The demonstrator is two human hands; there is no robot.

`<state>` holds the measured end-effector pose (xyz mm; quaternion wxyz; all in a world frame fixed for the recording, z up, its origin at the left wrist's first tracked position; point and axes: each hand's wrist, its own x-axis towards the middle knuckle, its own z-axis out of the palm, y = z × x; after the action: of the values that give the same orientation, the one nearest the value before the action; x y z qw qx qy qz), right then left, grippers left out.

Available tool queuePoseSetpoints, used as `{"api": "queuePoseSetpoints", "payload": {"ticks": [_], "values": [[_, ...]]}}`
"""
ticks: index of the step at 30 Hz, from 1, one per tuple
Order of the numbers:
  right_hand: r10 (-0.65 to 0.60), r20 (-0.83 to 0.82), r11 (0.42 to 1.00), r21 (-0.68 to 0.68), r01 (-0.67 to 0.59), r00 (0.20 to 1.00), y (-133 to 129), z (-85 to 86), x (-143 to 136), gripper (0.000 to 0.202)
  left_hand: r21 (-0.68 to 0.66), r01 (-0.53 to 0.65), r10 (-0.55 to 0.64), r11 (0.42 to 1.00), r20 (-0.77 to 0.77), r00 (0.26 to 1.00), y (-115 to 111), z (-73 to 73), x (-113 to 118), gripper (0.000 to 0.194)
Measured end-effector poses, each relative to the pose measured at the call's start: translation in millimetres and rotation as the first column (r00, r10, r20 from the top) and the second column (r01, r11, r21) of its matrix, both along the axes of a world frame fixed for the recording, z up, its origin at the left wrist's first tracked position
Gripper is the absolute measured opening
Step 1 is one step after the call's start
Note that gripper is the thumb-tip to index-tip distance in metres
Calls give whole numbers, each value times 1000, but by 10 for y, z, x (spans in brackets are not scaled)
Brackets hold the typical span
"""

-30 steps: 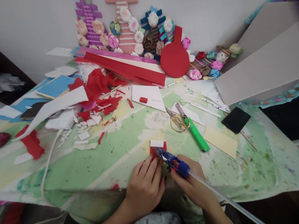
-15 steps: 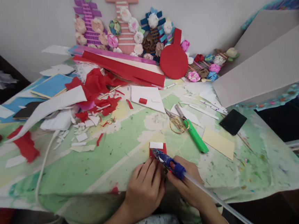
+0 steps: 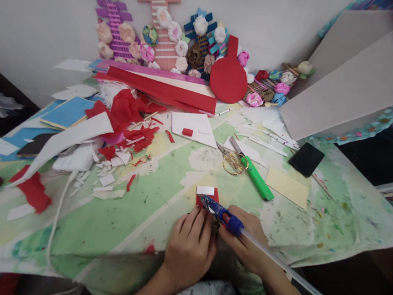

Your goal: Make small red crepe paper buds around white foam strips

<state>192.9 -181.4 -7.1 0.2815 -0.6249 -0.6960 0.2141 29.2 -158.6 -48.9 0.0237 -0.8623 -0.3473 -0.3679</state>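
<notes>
My right hand [image 3: 245,237] is wrapped round a blue glue gun [image 3: 225,215] with a long glue stick out of its back. The gun's nozzle rests over a small red paper piece [image 3: 215,195] at the table's front edge. A white strip [image 3: 205,191] lies on the far part of that red piece. With its fingertips pressed on the near left edge of the red paper, my left hand [image 3: 190,246] holds it down. The near part of the paper is hidden under the fingers and nozzle.
Gold-handled scissors [image 3: 232,164] and a green-handled cutter [image 3: 258,179] lie beyond my right hand. Further back are a white board [image 3: 194,125], red scraps [image 3: 124,110] and a red round cutout [image 3: 228,80]. A white cable [image 3: 59,214] crosses the left side.
</notes>
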Motion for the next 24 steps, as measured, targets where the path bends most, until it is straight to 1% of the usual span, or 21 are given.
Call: {"api": "queuePoseSetpoints", "payload": {"ticks": [5, 11, 17, 24], "values": [[-6, 8, 1000, -24, 7, 1000, -33, -11, 31, 16, -2, 5, -5, 1000, -13, 1000, 10, 23, 2, 29], [-22, -22, 999, -46, 21, 1000, -58, -23, 59, 15, -10, 1, -2, 1000, -22, 1000, -3, 24, 0, 30], [-31, -14, 998, -45, 31, 999, -85, -18, 89, 14, -4, -4, 4, 1000, -21, 1000, -10, 28, 3, 31], [-53, 3, 998, -45, 53, 999, -137, 1, 137, 14, -13, -18, 18, 1000, -38, 999, -15, -4, 8, 30]]}}
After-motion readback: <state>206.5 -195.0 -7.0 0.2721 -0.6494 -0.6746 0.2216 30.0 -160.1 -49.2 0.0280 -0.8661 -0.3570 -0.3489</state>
